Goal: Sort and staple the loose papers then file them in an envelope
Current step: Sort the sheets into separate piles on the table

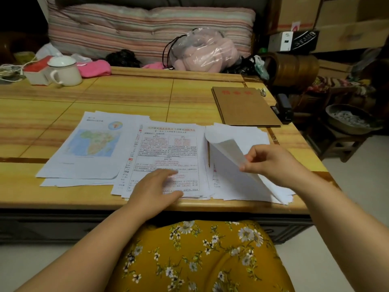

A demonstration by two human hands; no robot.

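Note:
Three piles of loose papers lie along the near edge of the wooden table (130,89). The left pile (84,150) shows a map of Africa on top. The middle pile (168,148) carries red and black printed text, and my left hand (155,188) rests flat on its lower part. My right hand (271,163) pinches the edge of a white sheet (227,150) lifted and curled off the right pile (237,182). A brown envelope (244,106) lies at the far right of the table. A black stapler (284,108) sits beside it at the table's right edge.
A white lidded mug (65,70) and a red and white box (37,70) stand at the far left. Pink cloth (94,68), a clear bag with pink stuffing (202,49) and a striped cushion lie behind the table. A bowl on a stool (347,121) is to the right.

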